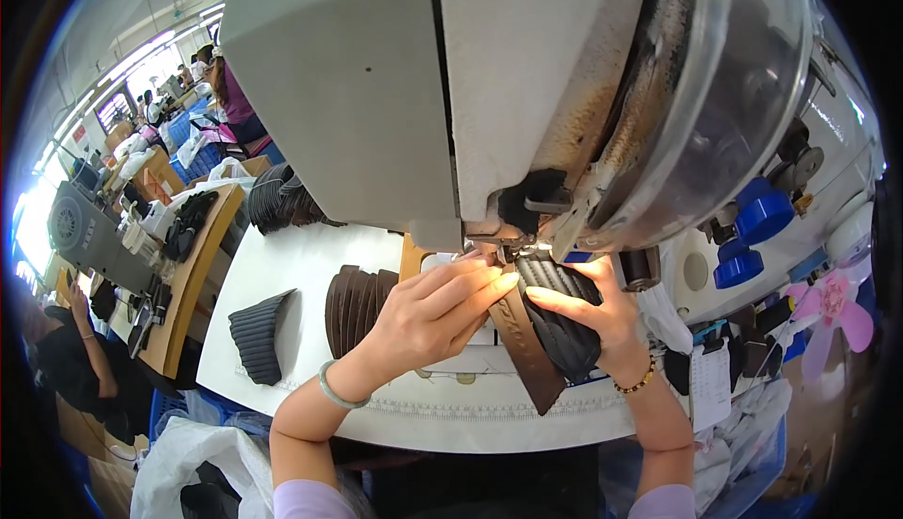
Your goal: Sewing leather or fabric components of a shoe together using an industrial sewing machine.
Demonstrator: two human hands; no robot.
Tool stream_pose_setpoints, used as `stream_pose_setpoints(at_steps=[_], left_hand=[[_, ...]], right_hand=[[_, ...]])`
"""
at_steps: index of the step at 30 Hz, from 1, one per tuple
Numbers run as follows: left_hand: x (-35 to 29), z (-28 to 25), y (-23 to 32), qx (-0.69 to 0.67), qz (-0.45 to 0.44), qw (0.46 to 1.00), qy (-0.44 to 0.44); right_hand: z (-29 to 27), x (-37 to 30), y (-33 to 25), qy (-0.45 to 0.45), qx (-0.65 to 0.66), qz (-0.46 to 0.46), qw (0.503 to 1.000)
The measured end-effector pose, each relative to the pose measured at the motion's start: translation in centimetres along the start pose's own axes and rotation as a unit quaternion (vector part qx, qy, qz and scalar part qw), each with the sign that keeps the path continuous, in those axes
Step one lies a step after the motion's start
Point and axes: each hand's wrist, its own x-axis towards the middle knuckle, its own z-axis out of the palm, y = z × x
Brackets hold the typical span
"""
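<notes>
Under the head of a large grey-white sewing machine (357,77), both my hands work close to the lit needle area. My left hand (435,310) has its fingers pressed together on the upper end of a brown leather strip (529,354), right by the presser foot. The strip's pointed lower end hangs toward the table's front edge. My right hand (602,307) grips a black ribbed leather piece (572,338), thumb on top and the other fingers partly hidden behind it. The black piece lies against the strip's right side. The needle and the seam are too small to make out.
On the white table (320,246) lie a single dark ribbed piece (259,336), a stack of brown pieces (356,310) and a dark stack (280,201) farther back. Blue knobs (762,213) and a pink fan (834,307) stand at right. Co-workers sit at left.
</notes>
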Motion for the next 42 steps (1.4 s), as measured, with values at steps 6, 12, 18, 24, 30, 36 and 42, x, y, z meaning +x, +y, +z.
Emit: stream_pose_setpoints(at_steps=[6, 12, 18, 24, 30, 36, 42], left_hand=[[0.3, 0.3, 1.2, 0.052, 0.029, 0.998, 0.013], [-0.9, 1.4, 0.7, 0.005, -0.042, 0.993, 0.108], [-0.4, 1.0, 0.9, 0.028, 0.029, 0.993, 0.112], [-0.1, -0.2, 3.2, 0.109, 0.060, 0.992, 0.029], [0.7, -1.6, 2.6, 0.109, 0.121, 0.985, -0.047], [0.3, -1.0, 2.3, 0.086, 0.115, 0.990, -0.015], [0.8, -0.8, 1.3, 0.095, 0.096, 0.991, -0.010]], right_hand=[[-0.3, -0.8, 0.9, 0.024, -0.061, -0.042, 0.997], [-0.1, -1.3, 0.8, 0.073, -0.134, -0.226, 0.962], [0.8, -1.0, 0.6, 0.081, -0.030, -0.203, 0.975], [0.5, -0.7, 0.3, 0.082, -0.011, -0.199, 0.976], [0.1, -0.2, 0.3, 0.072, -0.024, -0.224, 0.972], [0.1, -0.5, 0.1, 0.068, -0.019, -0.219, 0.973], [0.6, 0.2, -0.1, 0.090, -0.029, -0.179, 0.979]])
